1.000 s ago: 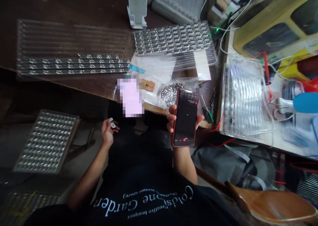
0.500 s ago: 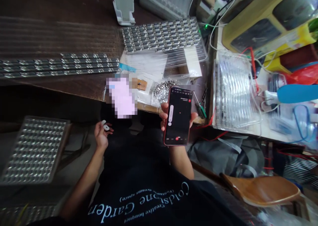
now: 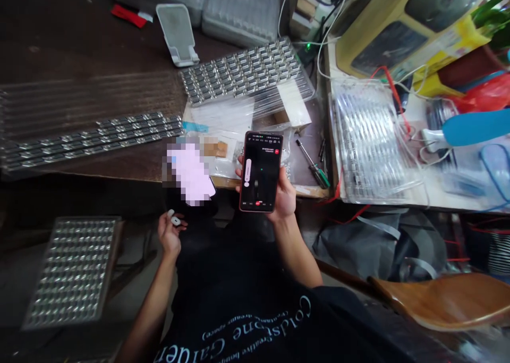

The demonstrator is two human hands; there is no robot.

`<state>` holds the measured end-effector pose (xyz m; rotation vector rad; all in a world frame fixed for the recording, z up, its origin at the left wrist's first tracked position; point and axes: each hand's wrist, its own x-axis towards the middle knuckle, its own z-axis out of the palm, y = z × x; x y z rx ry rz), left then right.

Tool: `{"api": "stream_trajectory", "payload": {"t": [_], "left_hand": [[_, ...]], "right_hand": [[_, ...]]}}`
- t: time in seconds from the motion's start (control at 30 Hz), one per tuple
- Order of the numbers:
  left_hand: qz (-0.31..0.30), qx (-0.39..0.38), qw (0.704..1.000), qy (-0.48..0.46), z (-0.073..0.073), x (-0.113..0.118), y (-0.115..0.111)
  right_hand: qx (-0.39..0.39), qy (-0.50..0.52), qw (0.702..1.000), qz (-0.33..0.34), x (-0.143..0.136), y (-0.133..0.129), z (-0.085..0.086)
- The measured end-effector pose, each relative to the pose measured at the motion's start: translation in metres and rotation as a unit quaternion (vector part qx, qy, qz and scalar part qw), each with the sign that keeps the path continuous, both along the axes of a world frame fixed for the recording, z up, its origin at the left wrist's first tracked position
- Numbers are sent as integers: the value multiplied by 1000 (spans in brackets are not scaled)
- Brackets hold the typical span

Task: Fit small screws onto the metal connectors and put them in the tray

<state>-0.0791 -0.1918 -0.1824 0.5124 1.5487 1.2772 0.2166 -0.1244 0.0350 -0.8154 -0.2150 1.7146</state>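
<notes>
My right hand (image 3: 286, 197) is closed around a smartphone (image 3: 261, 172) in a reddish case, its dark screen facing up, over the table's front edge. Small white pieces that look like wireless earbuds (image 3: 174, 220) are pinched in my left hand (image 3: 169, 239), low in front of the table edge. Between the hands and farther forward, a second phone (image 3: 193, 177) with a bright, pixelated screen rests at the table edge. The held smartphone covers most of a clear bag of small metal parts.
A tray of metal connectors (image 3: 243, 68) lies on the table, with connector strips (image 3: 91, 140) to its left. A white phone stand (image 3: 175, 33) is behind. To the right are a green-handled screwdriver (image 3: 319, 174) and stacked clear trays (image 3: 368, 140). Another filled tray (image 3: 74, 272) sits lower left.
The view has shifted. My right hand has carried the smartphone leftward and slightly forward, hiding more of the metal-parts bag. My left hand keeps its pinch on the white earbuds.
</notes>
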Motion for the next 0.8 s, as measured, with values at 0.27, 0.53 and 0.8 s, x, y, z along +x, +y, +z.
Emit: {"api": "stream_trajectory", "payload": {"t": [0.27, 0.53, 0.8], "left_hand": [[8, 1, 1000, -15, 2, 4, 0], [16, -7, 1000, -13, 5, 5, 2], [7, -7, 1000, -8, 1, 3, 4]], "right_hand": [[20, -5, 1000, 7, 3, 24, -11], [9, -7, 1000, 14, 5, 31, -14], [-19, -23, 1000, -8, 7, 30, -18]]}}
